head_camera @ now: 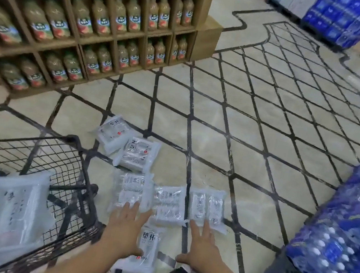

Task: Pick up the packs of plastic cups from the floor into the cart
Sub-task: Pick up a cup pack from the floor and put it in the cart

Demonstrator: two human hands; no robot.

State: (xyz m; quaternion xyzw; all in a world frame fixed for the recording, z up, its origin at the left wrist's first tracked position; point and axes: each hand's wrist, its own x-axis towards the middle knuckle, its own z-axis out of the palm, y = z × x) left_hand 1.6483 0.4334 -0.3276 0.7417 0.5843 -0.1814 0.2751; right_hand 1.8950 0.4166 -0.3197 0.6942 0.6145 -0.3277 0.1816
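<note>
Below, a pack of plastic cups [148, 245] is seen on the floor [255, 154] between both spread, empty hands, its long axis pointing away; the left hand [126, 225] is nearer, the cart [73, 189] lies left.

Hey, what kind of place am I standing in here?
Most likely a supermarket or store aisle: display shelves stocked with rows of juice bottles, a wire shopping cart, and stacked shrink-wrapped blue bottle packs on a tiled floor.
</note>
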